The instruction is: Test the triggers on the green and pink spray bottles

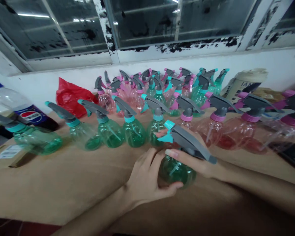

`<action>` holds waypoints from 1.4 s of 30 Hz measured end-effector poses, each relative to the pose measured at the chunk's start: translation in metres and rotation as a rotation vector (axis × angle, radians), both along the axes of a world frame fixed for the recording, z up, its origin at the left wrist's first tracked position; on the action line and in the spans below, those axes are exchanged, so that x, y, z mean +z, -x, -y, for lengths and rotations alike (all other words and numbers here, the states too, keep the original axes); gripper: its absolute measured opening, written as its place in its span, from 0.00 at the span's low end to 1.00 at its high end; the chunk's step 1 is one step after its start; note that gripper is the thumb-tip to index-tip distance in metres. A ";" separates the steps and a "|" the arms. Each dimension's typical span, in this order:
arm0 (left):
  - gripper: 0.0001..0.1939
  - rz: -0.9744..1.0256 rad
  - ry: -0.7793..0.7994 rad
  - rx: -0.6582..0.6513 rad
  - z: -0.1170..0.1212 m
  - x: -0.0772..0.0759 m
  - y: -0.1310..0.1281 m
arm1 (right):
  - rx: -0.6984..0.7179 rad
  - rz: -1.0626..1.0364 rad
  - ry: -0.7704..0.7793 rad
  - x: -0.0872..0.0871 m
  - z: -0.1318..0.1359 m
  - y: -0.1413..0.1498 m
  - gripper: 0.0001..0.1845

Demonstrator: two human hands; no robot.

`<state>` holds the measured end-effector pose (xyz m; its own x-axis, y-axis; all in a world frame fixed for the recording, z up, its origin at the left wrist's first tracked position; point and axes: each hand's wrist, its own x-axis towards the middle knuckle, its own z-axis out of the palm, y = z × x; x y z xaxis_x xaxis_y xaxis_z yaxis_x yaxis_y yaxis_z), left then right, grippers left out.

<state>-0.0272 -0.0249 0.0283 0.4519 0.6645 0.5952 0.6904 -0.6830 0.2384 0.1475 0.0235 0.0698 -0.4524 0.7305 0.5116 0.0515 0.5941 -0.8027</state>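
A green spray bottle with a grey and turquoise trigger head stands in front of me, tilted a little. My left hand is curled round the bottle's body from the left, its thumb along the near side. My right hand closes round the neck just under the trigger head, which hides the collar and some fingers. Right behind stands a row of spray bottles: green ones such as this green bottle to the left, and pink ones such as this pink bottle to the right.
Many more pink and green spray bottles crowd against the wall. A red plastic bag lies at back left, near a Pepsi bottle. At back right is a cream-coloured container. Brown board covers the table.
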 end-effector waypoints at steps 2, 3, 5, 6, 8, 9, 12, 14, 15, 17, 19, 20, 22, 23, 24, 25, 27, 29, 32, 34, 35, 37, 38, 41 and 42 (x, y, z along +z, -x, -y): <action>0.34 -0.010 -0.076 0.047 0.010 -0.001 0.005 | 0.059 -0.026 0.005 0.001 0.008 0.016 0.15; 0.36 -0.012 -0.109 0.078 0.016 -0.002 0.009 | 0.097 -0.032 0.013 0.002 0.012 0.026 0.16; 0.37 -0.005 -0.139 0.143 0.029 -0.002 0.020 | 0.171 -0.034 0.007 0.005 0.019 0.047 0.15; 0.36 0.001 -0.140 0.175 0.036 -0.002 0.027 | 0.201 -0.043 -0.005 0.007 0.023 0.058 0.16; 0.32 0.026 -0.113 0.225 0.049 0.002 0.042 | 0.247 -0.058 -0.017 0.008 0.029 0.081 0.18; 0.30 0.044 -0.087 0.247 0.056 0.004 0.051 | 0.262 -0.065 -0.020 0.008 0.031 0.093 0.19; 0.24 0.108 -0.006 0.314 0.075 0.012 0.078 | 0.304 -0.050 -0.024 0.007 0.037 0.129 0.21; 0.23 0.138 0.025 0.343 0.086 0.016 0.097 | 0.330 -0.005 -0.035 0.008 0.039 0.151 0.23; 0.22 0.144 0.042 0.351 0.091 0.017 0.106 | 0.344 0.024 -0.047 0.009 0.040 0.160 0.25; 0.20 0.157 0.072 0.377 0.100 0.020 0.124 | 0.387 0.090 -0.108 0.015 0.040 0.176 0.28; 0.20 0.166 0.086 0.446 0.107 0.023 0.143 | 0.436 0.167 -0.187 0.023 0.039 0.185 0.33; 0.21 0.166 0.082 0.491 0.110 0.025 0.152 | 0.451 0.211 -0.225 0.027 0.037 0.188 0.35; 0.23 0.157 0.065 0.573 0.110 0.028 0.172 | 0.443 0.299 -0.291 0.037 0.032 0.191 0.35; 0.23 0.151 0.056 0.595 0.109 0.029 0.183 | 0.431 0.342 -0.325 0.042 0.030 0.192 0.31; 0.22 0.146 0.046 0.607 0.105 0.030 0.195 | 0.413 0.369 -0.364 0.047 0.027 0.192 0.26; 0.21 0.145 0.044 0.616 0.101 0.030 0.208 | 0.388 0.387 -0.398 0.053 0.024 0.193 0.21; 0.21 0.150 0.016 0.641 0.090 0.028 0.232 | 0.322 0.383 -0.462 0.067 0.018 0.194 0.13; 0.21 0.168 -0.012 0.671 0.078 0.026 0.253 | 0.255 0.359 -0.534 0.081 0.013 0.198 0.09; 0.20 0.171 -0.033 0.728 0.062 0.021 0.275 | 0.139 0.346 -0.637 0.099 0.006 0.206 0.07; 0.20 0.158 -0.043 0.761 0.053 0.020 0.282 | 0.055 0.375 -0.687 0.107 0.000 0.215 0.07; 0.20 0.148 -0.047 0.775 0.049 0.020 0.284 | 0.011 0.401 -0.711 0.109 -0.004 0.219 0.08; 0.20 0.124 -0.057 0.796 0.041 0.021 0.286 | -0.079 0.472 -0.755 0.110 -0.012 0.230 0.11; 0.19 0.111 -0.060 0.803 0.038 0.022 0.287 | -0.126 0.511 -0.772 0.109 -0.016 0.236 0.12; 0.19 0.086 -0.061 0.819 0.027 0.025 0.289 | -0.278 0.611 -0.809 0.105 -0.028 0.253 0.20; 0.20 0.082 -0.057 0.824 0.024 0.026 0.290 | -0.323 0.642 -0.814 0.103 -0.031 0.257 0.23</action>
<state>-0.3169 -0.0493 0.0546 -0.2127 0.7314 0.6479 0.9567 0.0211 0.2902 -0.1100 0.0550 0.1732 -0.6560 0.4118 0.6325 0.5707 0.8191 0.0587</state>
